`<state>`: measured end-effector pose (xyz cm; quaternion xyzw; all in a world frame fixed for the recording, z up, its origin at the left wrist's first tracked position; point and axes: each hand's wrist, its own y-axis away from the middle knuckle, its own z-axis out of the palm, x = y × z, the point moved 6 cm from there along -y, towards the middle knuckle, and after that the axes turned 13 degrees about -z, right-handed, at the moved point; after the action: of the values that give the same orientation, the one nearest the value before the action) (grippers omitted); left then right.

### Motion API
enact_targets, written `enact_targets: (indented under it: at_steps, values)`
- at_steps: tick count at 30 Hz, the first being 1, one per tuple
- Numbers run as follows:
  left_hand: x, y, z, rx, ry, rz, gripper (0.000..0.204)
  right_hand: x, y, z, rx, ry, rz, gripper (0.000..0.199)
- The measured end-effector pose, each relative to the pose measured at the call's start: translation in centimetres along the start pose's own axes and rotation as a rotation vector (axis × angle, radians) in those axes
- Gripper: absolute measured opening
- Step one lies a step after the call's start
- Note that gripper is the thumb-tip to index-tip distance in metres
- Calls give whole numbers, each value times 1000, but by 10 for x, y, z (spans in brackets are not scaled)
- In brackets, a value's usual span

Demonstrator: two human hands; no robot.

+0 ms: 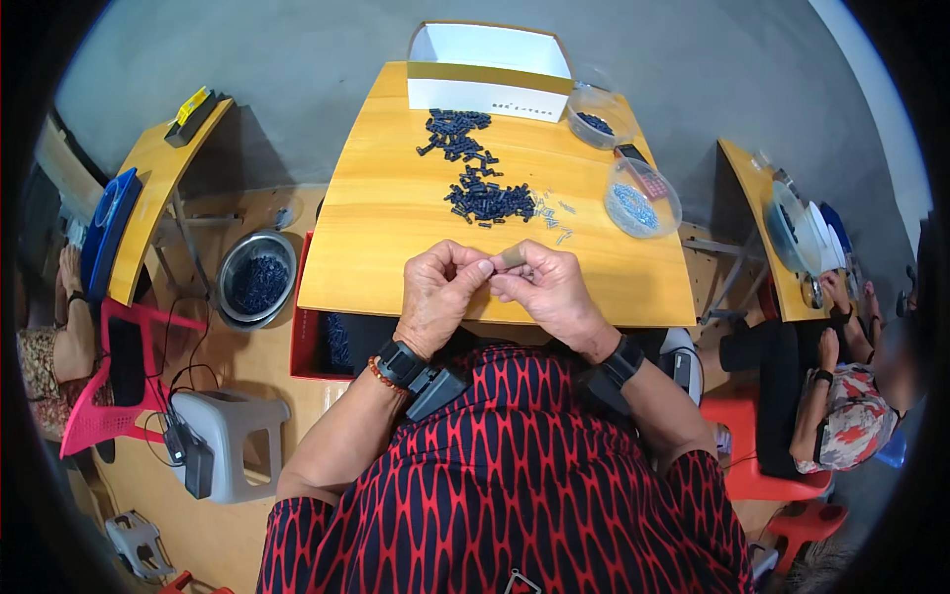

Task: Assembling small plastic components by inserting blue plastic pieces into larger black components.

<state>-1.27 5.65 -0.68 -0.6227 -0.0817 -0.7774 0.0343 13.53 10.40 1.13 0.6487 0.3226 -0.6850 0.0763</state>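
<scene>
My left hand (435, 292) and my right hand (550, 292) meet over the near edge of the wooden table (376, 238). Thumbs and forefingers of both are pinched together, fingertips touching; whatever lies between them is too small or too covered to make out. A tan band (513, 257) wraps my right forefinger. Just beyond my fingers lies a heap of small dark tubular parts (490, 201), trailing off toward a second dark pile (455, 134). Beside the nearer heap, several small clear slivers (562, 236) are scattered. A round clear tub (638, 220) of tiny pale pieces stands right of my hands.
At the table's back stands a white box (485, 94) with a gold rim, beside another clear tub (597, 131) with dark parts. A metal bowl (234, 315) of dark parts and a grey stool (228, 416) are at left. Other people sit at side tables on both sides.
</scene>
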Motion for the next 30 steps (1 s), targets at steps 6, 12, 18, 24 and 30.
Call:
enact_targets:
  at_steps: [6,12,18,24,30]
  values:
    - [-2,-3,-1,39,66,-14,8,-1,6,-54,54,266,-28,14]
    - [-4,-6,-1,49,10,-27,9,-3,-9,-115,167,633,-139,13]
    - [-5,-6,-2,48,-15,-10,8,-5,-18,-90,-88,892,-311,10]
    - [-5,-6,-2,51,4,-37,8,-10,-24,-77,-246,977,-381,9]
    - [-8,-7,-3,14,8,-59,8,-12,-31,-77,-274,953,-436,6]
